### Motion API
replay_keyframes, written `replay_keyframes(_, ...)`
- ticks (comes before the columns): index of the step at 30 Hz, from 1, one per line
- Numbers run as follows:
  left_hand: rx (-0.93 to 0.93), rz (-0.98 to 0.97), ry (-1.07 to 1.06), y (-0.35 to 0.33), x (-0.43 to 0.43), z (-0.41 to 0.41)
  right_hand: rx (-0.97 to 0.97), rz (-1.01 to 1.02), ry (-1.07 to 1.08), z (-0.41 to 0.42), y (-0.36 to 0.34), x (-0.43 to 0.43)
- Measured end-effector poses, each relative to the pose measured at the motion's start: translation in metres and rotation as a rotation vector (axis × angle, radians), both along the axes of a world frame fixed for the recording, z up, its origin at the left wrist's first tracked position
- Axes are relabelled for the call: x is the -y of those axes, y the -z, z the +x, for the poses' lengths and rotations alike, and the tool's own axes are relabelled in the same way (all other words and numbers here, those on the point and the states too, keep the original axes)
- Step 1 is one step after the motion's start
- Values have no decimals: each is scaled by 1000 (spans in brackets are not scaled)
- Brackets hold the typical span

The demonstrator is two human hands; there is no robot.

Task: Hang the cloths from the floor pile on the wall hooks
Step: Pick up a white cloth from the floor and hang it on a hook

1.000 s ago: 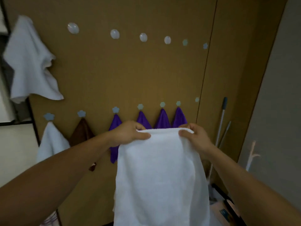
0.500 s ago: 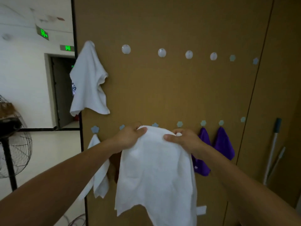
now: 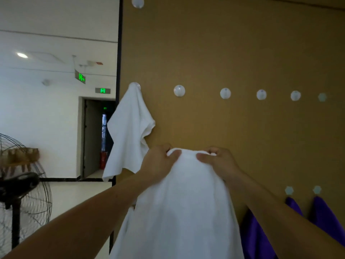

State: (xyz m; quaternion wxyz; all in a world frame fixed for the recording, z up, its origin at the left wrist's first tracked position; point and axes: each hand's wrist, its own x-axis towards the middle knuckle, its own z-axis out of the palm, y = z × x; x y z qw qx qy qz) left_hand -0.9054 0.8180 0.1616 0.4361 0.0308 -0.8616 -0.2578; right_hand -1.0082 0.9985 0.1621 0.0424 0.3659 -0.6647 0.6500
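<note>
White cloth (image 3: pixel 183 212) beneath left grip (image 3: pixel 158 162), right grip (image 3: pixel 219 161).

held cloth (image 3: pixel 183 202): white, plain, top edge bunched and pinched between left hand (image 3: pixel 158 161) and right hand (image 3: pixel 218 161), raised in front of the wall; rest falling straight down in broad folds, out of view at the bottom.
hung cloth (image 3: pixel 128 131): white, caught by one corner on the leftmost round hook of the row, draped in loose folds, its lower corner past the wall's left edge.
round hooks (image 3: pixel 179 90): white discs, four bare in a level row right of the hung cloth, the nearest above the held cloth and apart from it.
purple cloths (image 3: pixel 324 217): hanging in points under pale blue hooks (image 3: pixel 317 189), low right, partly hidden behind the right forearm.
</note>
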Motion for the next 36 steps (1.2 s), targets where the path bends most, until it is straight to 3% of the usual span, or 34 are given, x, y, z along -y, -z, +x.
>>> replay_keyframes(5,-120,-36,-141,-60,31,-51,-125,-110,59,-60,-65,44)
replay_keyframes(19,-402,-95,-235,-218,95,-159,-325,-248,227,-160,-223,127)
replay_keyframes(27,-224,-107,-295,-227,118,-191,-319,-152,376,-186,-229,148)
replay_keyframes(32,-303,-162,-364,-234,121,-192,-382,-166,464,-180,-241,151)
replay_keyframes(36,-224,-213,-400,-233,120,-191,-388,-66,487,-180,-237,151)
